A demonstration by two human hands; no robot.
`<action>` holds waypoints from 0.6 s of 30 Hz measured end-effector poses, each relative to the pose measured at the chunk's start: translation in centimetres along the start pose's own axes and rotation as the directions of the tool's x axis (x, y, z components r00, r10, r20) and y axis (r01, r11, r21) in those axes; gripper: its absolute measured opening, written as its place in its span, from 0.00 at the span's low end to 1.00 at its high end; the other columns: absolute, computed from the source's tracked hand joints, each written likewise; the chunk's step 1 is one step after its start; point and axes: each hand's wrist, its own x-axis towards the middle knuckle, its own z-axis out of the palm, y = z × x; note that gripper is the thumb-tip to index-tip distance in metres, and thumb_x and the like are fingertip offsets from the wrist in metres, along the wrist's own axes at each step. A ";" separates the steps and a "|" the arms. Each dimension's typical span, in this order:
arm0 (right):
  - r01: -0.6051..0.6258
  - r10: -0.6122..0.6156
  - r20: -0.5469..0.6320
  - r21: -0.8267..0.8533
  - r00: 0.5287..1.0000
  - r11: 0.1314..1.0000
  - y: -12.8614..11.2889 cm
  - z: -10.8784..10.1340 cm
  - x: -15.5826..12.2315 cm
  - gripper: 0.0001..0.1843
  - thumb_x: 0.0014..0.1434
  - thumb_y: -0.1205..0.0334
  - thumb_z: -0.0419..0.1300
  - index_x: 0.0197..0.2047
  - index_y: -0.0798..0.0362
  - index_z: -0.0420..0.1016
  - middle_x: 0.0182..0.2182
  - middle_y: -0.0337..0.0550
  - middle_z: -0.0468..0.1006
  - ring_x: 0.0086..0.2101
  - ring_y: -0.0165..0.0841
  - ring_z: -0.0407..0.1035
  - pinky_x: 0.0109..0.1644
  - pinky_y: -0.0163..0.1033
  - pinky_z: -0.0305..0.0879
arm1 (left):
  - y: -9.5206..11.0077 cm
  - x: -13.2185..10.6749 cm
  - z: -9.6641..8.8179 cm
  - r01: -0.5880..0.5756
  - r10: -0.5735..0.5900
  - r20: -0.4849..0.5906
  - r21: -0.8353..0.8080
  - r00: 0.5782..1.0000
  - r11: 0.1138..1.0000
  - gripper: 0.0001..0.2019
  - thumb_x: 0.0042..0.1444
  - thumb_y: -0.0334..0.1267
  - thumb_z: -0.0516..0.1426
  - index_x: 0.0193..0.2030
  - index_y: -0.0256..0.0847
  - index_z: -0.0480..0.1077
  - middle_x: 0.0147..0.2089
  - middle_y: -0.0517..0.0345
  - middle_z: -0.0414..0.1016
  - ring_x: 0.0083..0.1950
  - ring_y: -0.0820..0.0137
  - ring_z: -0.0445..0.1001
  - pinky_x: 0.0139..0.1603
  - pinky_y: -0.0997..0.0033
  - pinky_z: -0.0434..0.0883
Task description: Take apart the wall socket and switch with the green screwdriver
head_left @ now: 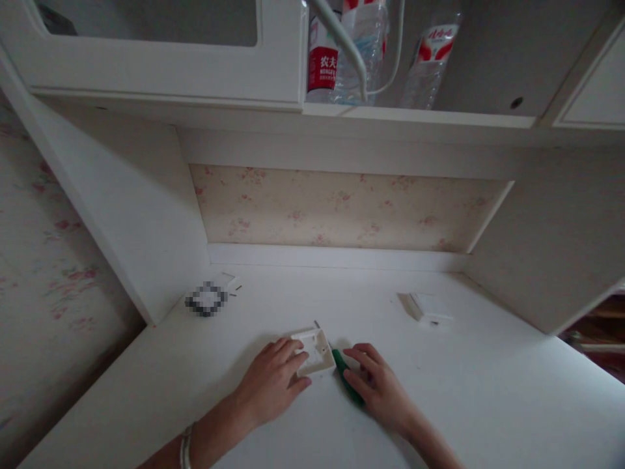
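Note:
A white square switch box (315, 350) lies on the white desk (469, 391) in front of me. My left hand (273, 381) rests on the box's left side, fingers curled against its edge. My right hand (378, 384) lies just right of the box, fingers closed over a green-handled screwdriver (346, 378). The screwdriver's thin metal shaft (322, 332) runs up along the box's right edge.
A second white switch part (427, 308) lies further back on the right. A blurred small object (206, 299) and small bits sit at the back left. Water bottles (351, 52) stand on the shelf above. Side panels close the desk in left and right.

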 end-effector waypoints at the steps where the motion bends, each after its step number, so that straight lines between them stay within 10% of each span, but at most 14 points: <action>1: 0.027 -0.027 0.012 -0.020 1.000 0.999 0.0 0.4 -0.3 0.17 0.60 0.55 0.53 0.51 0.46 0.73 0.47 0.48 0.71 0.43 0.36 0.68 0.49 0.40 0.65 | 0.5 0.6 0.5 -0.013 0.013 0.011 0.018 1.000 1.000 0.11 0.57 0.43 0.58 0.46 0.46 0.72 0.47 0.53 0.73 0.51 0.61 0.68 0.52 0.61 0.64; 6: 0.026 -0.026 -0.003 -0.045 1.000 0.999 0.4 1.4 -0.5 0.15 0.62 0.58 0.51 0.46 0.45 0.75 0.46 0.48 0.71 0.44 0.37 0.69 0.50 0.42 0.65 | -1.8 3.7 1.9 0.021 -0.027 0.032 0.167 0.999 0.986 0.10 0.61 0.33 0.51 0.34 0.40 0.74 0.38 0.50 0.75 0.46 0.63 0.70 0.49 0.62 0.65; 13: 0.018 -0.019 -0.001 -0.081 1.000 0.997 0.7 1.4 -0.3 0.14 0.61 0.59 0.52 0.46 0.43 0.75 0.46 0.45 0.71 0.42 0.35 0.70 0.49 0.41 0.66 | -9.6 8.2 1.2 0.250 -0.273 -0.004 0.411 0.962 0.876 0.20 0.55 0.21 0.49 0.52 0.36 0.69 0.42 0.41 0.76 0.45 0.58 0.72 0.44 0.61 0.65; 18: -0.003 0.003 0.003 -0.078 1.000 0.997 0.4 1.3 -0.3 0.13 0.61 0.58 0.52 0.45 0.42 0.75 0.46 0.45 0.71 0.42 0.35 0.70 0.49 0.41 0.65 | -15.0 10.5 0.0 0.370 -0.385 -0.060 0.446 0.921 0.815 0.13 0.57 0.23 0.50 0.43 0.34 0.73 0.40 0.37 0.75 0.46 0.56 0.73 0.46 0.60 0.64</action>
